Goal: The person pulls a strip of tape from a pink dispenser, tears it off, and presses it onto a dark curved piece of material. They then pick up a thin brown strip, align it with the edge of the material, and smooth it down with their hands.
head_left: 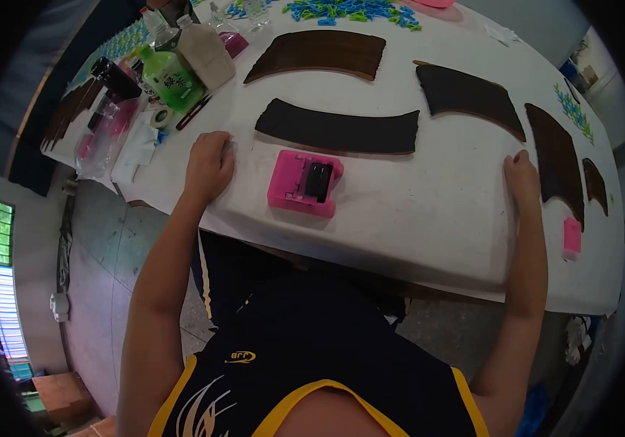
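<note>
My left hand (210,166) rests on the white tabletop with its fingers curled in, and I see nothing in it. On the right, my right hand (522,177) lies loosely fisted beside a dark curved panel (556,156); nothing shows in its grip. Between the hands sits a pink block-shaped device (289,186) with a black insert (318,180), nearer to my left hand. Just behind it lies a black curved panel (338,130). A brown curved panel (316,54) is farther back, and another black panel (469,95) lies to the right.
At the left stand a green-labelled bottle (170,80), a beige bottle (207,52) and a black cylinder (114,79), near a tape roll (161,118). Blue and green clips (349,10) are heaped at the back. A pink block (572,238) and a small dark panel (595,186) lie right.
</note>
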### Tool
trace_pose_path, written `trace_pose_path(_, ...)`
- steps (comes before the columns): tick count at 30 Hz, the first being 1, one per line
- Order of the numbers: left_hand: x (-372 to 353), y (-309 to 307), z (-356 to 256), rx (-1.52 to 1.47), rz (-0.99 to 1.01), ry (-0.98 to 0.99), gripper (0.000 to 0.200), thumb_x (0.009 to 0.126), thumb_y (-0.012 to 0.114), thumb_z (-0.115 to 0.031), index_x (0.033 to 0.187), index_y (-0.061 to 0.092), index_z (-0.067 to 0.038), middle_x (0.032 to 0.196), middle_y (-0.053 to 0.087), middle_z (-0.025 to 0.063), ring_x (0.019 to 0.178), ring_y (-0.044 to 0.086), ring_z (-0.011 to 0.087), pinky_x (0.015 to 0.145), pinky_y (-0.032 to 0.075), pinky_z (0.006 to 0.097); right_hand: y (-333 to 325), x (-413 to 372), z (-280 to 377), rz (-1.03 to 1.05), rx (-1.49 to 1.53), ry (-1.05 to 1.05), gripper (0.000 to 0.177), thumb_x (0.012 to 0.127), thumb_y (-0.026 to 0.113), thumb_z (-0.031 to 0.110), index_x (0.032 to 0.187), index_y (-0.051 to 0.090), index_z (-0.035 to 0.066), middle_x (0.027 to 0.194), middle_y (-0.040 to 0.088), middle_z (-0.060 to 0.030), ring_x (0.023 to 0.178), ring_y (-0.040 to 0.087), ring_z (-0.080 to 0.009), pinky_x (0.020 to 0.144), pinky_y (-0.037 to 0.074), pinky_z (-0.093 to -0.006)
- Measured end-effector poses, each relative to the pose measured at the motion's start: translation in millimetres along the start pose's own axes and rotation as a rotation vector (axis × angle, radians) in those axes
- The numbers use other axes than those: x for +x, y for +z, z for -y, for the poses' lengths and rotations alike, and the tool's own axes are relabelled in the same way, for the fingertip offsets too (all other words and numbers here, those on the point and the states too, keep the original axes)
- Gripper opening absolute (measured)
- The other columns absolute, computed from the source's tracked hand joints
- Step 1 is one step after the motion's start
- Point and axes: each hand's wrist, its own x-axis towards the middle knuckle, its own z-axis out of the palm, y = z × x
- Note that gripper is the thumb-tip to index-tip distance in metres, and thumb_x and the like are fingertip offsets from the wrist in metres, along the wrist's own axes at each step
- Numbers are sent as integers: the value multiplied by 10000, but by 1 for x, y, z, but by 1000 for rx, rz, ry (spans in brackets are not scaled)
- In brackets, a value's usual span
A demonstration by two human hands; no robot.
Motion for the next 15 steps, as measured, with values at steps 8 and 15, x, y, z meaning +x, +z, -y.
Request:
trace_pose_path(8, 5, -1, -6, 124, 80, -6, 315, 816, 639, -51, 1130, 638, -26, 1146, 659, 171, 1093, 593, 388, 986, 486, 469, -10, -35, 22, -59, -1, -52, 330, 1022, 563, 313, 1183, 610, 29, 1034, 739, -229, 946, 727, -420, 823, 566, -520)
trace_pose_path(15, 6, 0, -10, 189, 80, 5, 316, 819, 633, -61, 1133, 641, -24, 1177, 650, 178, 1123, 592, 395, 1021, 482, 472, -43, -77, 71, 47, 432, -540, 214, 933, 712, 161, 1131, 694, 82, 944, 704, -119, 769, 695, -287, 748, 563, -408)
